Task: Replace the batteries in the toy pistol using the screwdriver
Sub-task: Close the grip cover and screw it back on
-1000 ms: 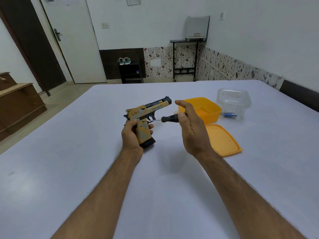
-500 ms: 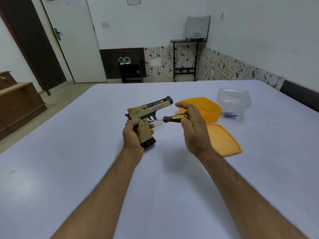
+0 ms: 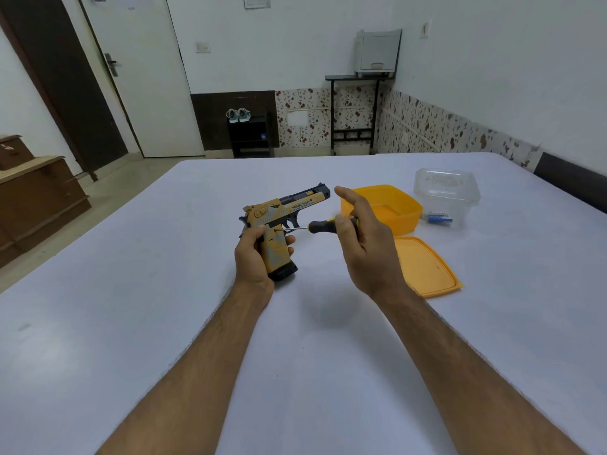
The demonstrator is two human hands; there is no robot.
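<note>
My left hand (image 3: 254, 257) grips the grip of the toy pistol (image 3: 282, 215), a yellow, grey and black gun held above the table with its barrel pointing up to the right. My right hand (image 3: 364, 244) holds the black and yellow handle of the screwdriver (image 3: 323, 224) with thumb and fingers, index finger lifted. The thin metal shaft runs left and its tip meets the side of the pistol's grip just above my left thumb. Blue batteries (image 3: 440, 219) lie inside a clear plastic box (image 3: 446, 188) at the right.
An open yellow container (image 3: 399, 221) stands behind my right hand, its yellow lid (image 3: 427, 267) flat on the white table (image 3: 164, 307) beside my wrist. The clear box stands farther right. A wooden cabinet is off the table's left side.
My right fingers closed round the screwdriver handle half a second ago and now the index finger has lifted again, as the handle turns. The pistol and left hand stay put.
</note>
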